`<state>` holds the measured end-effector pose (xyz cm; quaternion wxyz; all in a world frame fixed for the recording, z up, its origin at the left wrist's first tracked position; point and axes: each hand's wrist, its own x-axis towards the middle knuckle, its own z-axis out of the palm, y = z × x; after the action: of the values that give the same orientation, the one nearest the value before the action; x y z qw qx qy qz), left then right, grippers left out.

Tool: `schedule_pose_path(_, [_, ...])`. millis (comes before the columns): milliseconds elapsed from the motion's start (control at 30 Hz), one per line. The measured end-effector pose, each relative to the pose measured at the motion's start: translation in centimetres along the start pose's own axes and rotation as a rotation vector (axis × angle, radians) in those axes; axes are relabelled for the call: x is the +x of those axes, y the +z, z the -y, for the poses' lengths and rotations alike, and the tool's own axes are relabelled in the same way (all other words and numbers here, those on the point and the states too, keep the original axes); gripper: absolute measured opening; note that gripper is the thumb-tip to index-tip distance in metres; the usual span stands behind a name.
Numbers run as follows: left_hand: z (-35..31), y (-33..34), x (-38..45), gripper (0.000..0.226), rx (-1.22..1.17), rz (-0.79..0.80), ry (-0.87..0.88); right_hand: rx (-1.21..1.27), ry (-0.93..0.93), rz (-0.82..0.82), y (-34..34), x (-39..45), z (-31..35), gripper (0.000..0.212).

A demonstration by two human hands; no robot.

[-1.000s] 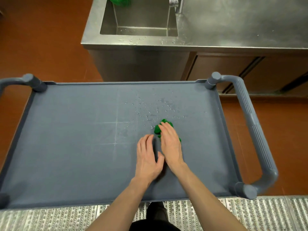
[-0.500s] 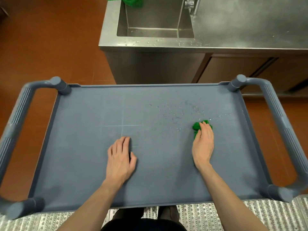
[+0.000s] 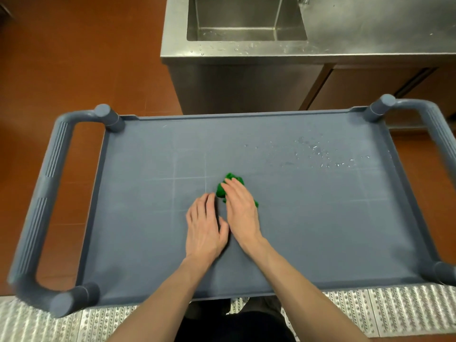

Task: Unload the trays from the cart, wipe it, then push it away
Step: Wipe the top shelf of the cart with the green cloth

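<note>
1. Head view, hands: the right hand (image 3: 240, 212) lies flat with straight fingers pressing a crumpled green cloth (image 3: 228, 187) onto the middle of the cart (image 3: 320, 230) top. The left hand (image 3: 204, 229) rests palm-down, fingers straight and spread a little, just beside the right, holding nothing; its thumb touches or nearly touches the right hand's edge.

2. Head view, task things: no trays show on the cart top, so unloading looks done and wiping appears to be the step in hand. The push-away remains to be done.

3. Head view, doing the wipe well: water droplets (image 3: 328, 156) sit on the far right part of the top, well apart from the cloth. Judging by that, the cloth should travel out to that patch and into the raised rim's corners, in overlapping passes with even, flat pressure. The cloth is bunched small, so opening it wider would probably cover more per pass. The left hand could help steady the cart, which may roll under sideways strokes.

4. Head view, surface: the grey top is matte with faint pale scratch lines crossing near its middle. A ribbed handle (image 3: 42, 206) curves off the left end; another shows partly at the right edge.

5. Head view, room: a steel sink (image 3: 246, 18) and counter (image 3: 382, 25) stand beyond the cart, with droplets on the front ledge. The floor (image 3: 74, 58) is reddish-brown; studded metal plating (image 3: 394, 312) runs along the near side.
</note>
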<state>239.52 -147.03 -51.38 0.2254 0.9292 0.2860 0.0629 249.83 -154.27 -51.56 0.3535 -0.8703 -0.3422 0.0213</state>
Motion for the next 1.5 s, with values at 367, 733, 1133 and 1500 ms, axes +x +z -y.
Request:
schedule_pose_path(367, [6.0,-3.7,0.7,0.064,-0.026,-0.010,0.024,-0.170,0.251,-0.195,-6.3,-1.3,-7.0,0.037])
schedule_pose_path(733, [14.6,-5.0,2.0,0.059,0.144,-0.198,0.004,-0.027,0.390,-0.225,-0.7,0.6,-1.3,0.037])
schedule_pose_path(1133, [15.1,-5.1,2.1,0.058,0.131,-0.208,-0.051,0.032,-0.009,0.059,7.2,2.1,7.9,0.041])
schedule_pose_path(1500, [14.4,-5.7,2.1,0.058,0.049,-0.215,-0.116,0.039,0.258,-0.197,1.7,2.8,0.2,0.037])
